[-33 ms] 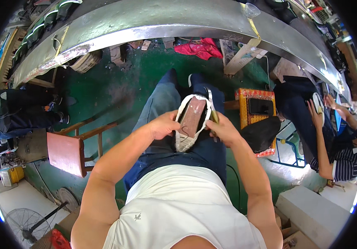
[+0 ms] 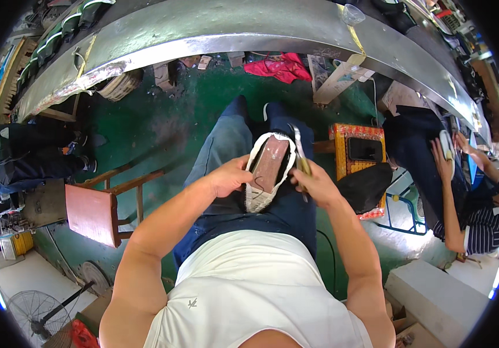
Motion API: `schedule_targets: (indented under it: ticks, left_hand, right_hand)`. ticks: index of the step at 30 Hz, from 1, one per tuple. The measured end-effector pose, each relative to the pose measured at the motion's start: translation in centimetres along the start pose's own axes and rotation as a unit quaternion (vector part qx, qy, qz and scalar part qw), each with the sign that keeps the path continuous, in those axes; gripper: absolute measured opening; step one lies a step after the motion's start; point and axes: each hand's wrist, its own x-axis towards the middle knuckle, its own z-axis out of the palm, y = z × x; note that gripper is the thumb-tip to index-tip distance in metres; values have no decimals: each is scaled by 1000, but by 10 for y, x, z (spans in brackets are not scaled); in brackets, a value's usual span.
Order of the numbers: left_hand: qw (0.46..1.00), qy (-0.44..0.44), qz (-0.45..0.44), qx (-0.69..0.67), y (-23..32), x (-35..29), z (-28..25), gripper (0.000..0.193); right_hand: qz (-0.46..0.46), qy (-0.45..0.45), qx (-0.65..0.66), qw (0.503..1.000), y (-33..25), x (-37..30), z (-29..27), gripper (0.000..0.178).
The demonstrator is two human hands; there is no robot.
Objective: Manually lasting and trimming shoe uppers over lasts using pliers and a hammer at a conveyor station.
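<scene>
A shoe upper on a last (image 2: pixel 270 165) rests on my lap, bottom up. Its brown insole faces me, ringed by a white turned edge, and the end nearest me is pale and pleated. My left hand (image 2: pixel 232 176) closes on its left rim, thumb at the edge. In my right hand (image 2: pixel 315 183) is a pair of pincers (image 2: pixel 297 142) with a curved metal head and olive-yellow handles. They lie alongside the shoe's right rim, a little apart from it. My fingers hide part of the handles.
A long metal bench (image 2: pixel 220 49) crosses the far side. To the left stands a stool (image 2: pixel 93 214); at right, a phone (image 2: pixel 365 149) lies on an orange-patterned seat (image 2: pixel 342 165) beside a black cloth (image 2: pixel 365 187). A co-worker's hand (image 2: pixel 443 161) holds a shoe part farther right. Red cloth (image 2: pixel 281 68) lies under the bench.
My right hand and the pincers have shifted slightly right, away from the shoe's rim. My left hand and the shoe have stayed nearly in place.
</scene>
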Motion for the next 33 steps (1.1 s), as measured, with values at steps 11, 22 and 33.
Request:
schedule_targets:
  ticks: [11,22,33]
  left_hand:
    - [986,42,137,86,-56,-6,27,95]
    - [955,168,80,-233,-40,0,45,71]
    - [859,383,205,271,-69,35,21,52]
  right_hand:
    - [-295,-8,-450,843,-14,-66,-3,56]
    - [-98,-182,-541,815,-55,-33,14,24]
    - [-75,-114,-411,901,-30,-48,21,43]
